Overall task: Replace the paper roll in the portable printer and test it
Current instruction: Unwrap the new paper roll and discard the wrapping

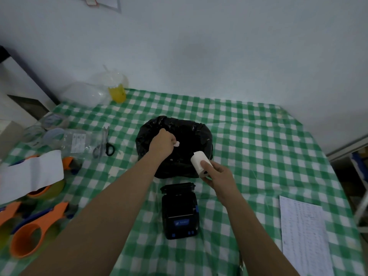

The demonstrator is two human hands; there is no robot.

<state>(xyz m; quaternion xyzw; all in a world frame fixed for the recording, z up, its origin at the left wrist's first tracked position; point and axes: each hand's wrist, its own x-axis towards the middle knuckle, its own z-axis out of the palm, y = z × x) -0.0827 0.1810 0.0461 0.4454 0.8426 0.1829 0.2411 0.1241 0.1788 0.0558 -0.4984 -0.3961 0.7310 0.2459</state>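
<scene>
A black portable printer [179, 212] lies on the green checked tablecloth [249, 148], its lid open at the far end. My right hand [217, 176] grips a white paper roll [199, 163] just above and behind the printer. Over the mouth of a bin lined with a black bag [191, 132], my left hand [163, 144] pinches a small white scrap of paper [176, 144].
Scissors [104, 145] and clear plastic bags lie left of the bin. Orange tape dispensers [33, 234] and a white paper strip [31, 174] crowd the left edge. A printed sheet [304, 236] rests at the right. A yellow cup [117, 92] stands at the back.
</scene>
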